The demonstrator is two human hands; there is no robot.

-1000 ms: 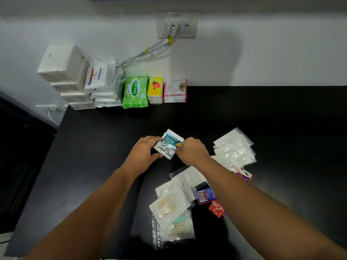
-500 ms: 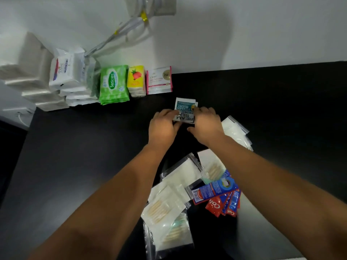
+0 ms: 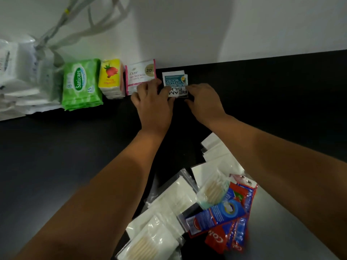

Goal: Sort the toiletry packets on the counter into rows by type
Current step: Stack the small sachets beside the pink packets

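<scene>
your left hand (image 3: 153, 103) and right hand (image 3: 204, 102) both pinch the sachet stack (image 3: 174, 80). set it flat just right of the dove packet (image 3: 139, 75), edges lined up.

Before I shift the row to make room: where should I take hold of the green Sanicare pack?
Probably take the green Sanicare pack by its near edge, from the front, thumb on top. Its sides look blocked: the yellow strawberry pack sits close on its right, white packs on its left, the wall behind.
</scene>
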